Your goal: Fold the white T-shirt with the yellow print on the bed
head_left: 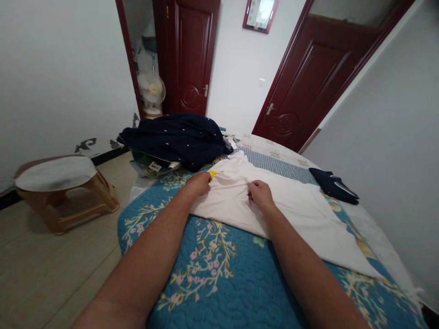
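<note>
The white cloth (pixel 295 205) lies lengthwise from left to right, under both hands. The right hand (pixel 260 194) pinches its crumpled part, fingertips together; the left hand (pixel 200 183), nearer its left end, curls by a yellow patch (pixel 213 174), but I cannot tell its grip. Beneath the cloth: a quilt (pixel 247 274); left of it, a stool (pixel 56 173); beyond, doors (pixel 192 50).

Navy cloth heap (pixel 174 139) blocks far left — quilt (pixel 247 283) free near front.

The left hand (pixel 200 183) partly hides a yellow patch (pixel 213 174) too small to identify, and the quilt's (pixel 252 283) near edge is cut off.
</note>
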{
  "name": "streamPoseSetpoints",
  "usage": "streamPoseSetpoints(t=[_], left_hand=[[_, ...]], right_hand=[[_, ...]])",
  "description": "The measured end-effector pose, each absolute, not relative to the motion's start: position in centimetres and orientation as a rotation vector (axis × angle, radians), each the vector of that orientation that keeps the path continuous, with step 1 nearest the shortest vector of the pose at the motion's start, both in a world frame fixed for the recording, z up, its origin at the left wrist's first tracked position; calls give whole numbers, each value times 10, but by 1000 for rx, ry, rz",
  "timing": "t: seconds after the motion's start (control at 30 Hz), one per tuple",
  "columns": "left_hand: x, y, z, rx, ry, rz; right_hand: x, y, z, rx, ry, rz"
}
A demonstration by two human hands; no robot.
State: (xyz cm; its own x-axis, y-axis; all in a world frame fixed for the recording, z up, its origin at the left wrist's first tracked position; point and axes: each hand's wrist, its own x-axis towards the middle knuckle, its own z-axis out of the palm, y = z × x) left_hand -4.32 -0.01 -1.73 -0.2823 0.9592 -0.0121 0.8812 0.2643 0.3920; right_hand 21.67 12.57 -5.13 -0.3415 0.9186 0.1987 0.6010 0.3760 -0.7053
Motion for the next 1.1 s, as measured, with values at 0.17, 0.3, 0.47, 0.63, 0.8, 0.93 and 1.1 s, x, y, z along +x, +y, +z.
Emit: streamPoseSetpoints(t=[0.17, 0.3, 0.47, 0.63, 0.8, 0.93, 1.1], left_hand=[[-41, -4, -11, 1649, 2323, 455], [-35, -4, -9, 1624, 2352, 480], [-24, 0, -18, 1668, 2381, 552], [-25, 4, -28, 1771, 2325, 586], [-28, 4, -22, 1728, 2315, 599], [-24, 1, -14, 1747, 2337, 523], [-23, -1, -9, 1705, 2386, 482]], right_hand=[[216, 125, -46, -1303, -2008, 499], [207, 123, -34, -1081, -2130, 309], [173, 116, -24, -851, -2308, 240], [140, 102, -30, -907, -2436, 228], [139, 95, -38, -951, -2300, 372], [148, 106, -40, -973, -1962, 664], [156, 120, -39, -987, -1767, 795]])
